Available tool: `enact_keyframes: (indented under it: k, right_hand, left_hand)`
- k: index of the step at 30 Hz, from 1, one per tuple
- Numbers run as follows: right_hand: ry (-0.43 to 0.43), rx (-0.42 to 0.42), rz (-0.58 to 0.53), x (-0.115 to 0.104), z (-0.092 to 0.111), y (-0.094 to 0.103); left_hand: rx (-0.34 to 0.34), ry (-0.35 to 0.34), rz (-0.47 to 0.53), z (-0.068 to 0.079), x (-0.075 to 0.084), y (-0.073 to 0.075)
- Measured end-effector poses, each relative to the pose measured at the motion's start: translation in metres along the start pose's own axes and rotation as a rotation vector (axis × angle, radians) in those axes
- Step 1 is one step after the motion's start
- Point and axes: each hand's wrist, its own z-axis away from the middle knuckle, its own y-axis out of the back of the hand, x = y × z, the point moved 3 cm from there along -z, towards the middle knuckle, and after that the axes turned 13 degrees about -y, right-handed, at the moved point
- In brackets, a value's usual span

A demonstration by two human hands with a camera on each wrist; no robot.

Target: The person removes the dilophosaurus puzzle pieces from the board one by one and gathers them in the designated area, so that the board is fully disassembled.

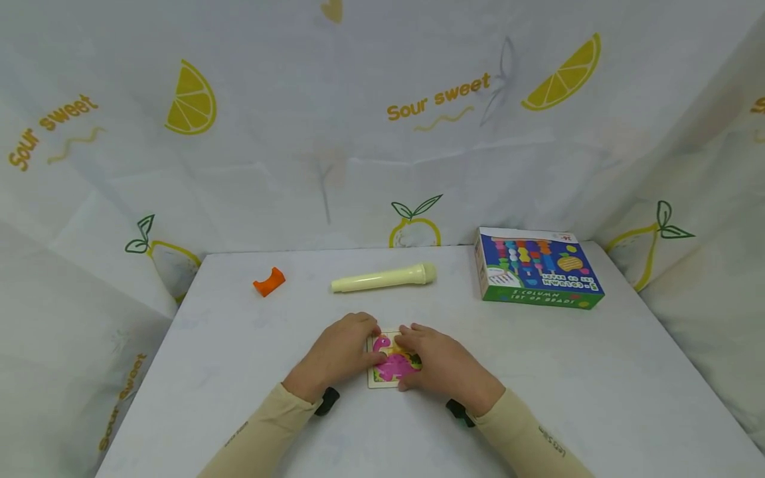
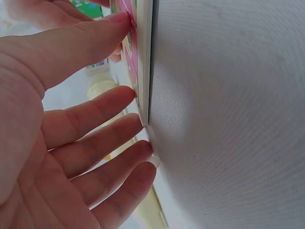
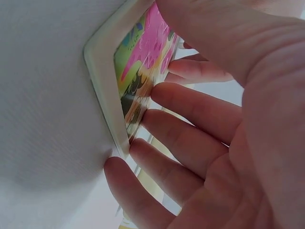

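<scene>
A small square picture puzzle (image 1: 392, 369) with a pink dinosaur and a pale frame lies flat on the white table, between both hands. The left hand (image 1: 342, 350) rests at its left side. In the left wrist view its thumb (image 2: 102, 36) touches the picture, while the other fingers reach along the frame's edge, fairly straight. From the right, the right hand (image 1: 449, 366) touches the puzzle, its thumb at the near edge. The right wrist view shows its spread fingers (image 3: 190, 107) along the picture and frame (image 3: 102, 57). The puzzle's right part is hidden under this hand.
Behind the hands lies a pale yellow tube-like stick (image 1: 382, 277) with a wider end. An orange curved block (image 1: 269, 282) is at the back left. A bead-set box (image 1: 538, 269) stands at the back right, before a white printed curtain (image 1: 269, 166).
</scene>
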Motion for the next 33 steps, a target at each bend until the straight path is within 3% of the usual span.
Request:
enact_keyframes:
  k: [23,33]
  right_hand:
    - [0.005,0.025,0.000,-0.0022,-0.0003,-0.0006]
    - [-0.012,0.027,0.017,-0.0036,-0.0001,-0.0014]
  left_hand:
    - [0.047,-0.019,-0.038,0.0006,0.0016,-0.0028]
    - [0.059,-0.003,0.000,0.0018,-0.0020,-0.0043]
